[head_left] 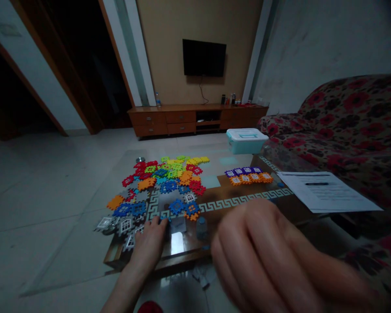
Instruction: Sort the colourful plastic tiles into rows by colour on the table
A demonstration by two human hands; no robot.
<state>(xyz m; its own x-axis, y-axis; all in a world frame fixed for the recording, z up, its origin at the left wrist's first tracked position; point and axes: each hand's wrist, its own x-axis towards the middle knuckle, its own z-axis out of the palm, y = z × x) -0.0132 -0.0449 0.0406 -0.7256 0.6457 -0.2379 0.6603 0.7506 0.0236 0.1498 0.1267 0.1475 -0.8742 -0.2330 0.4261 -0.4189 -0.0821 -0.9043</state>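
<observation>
Left hand (150,239): fingers loosely parted beside grey tiles (126,225) on worktop (211,213). Right hand (263,256): fingers curled, grip hidden, cannot tell.

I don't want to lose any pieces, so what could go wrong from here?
The left hand is beside a loose heap of colored pieces and might scatter some. The right hand, close to the camera, hides part of the glass table, so something there could be missed. The pen lies on the paper and might roll if bumped.
</observation>
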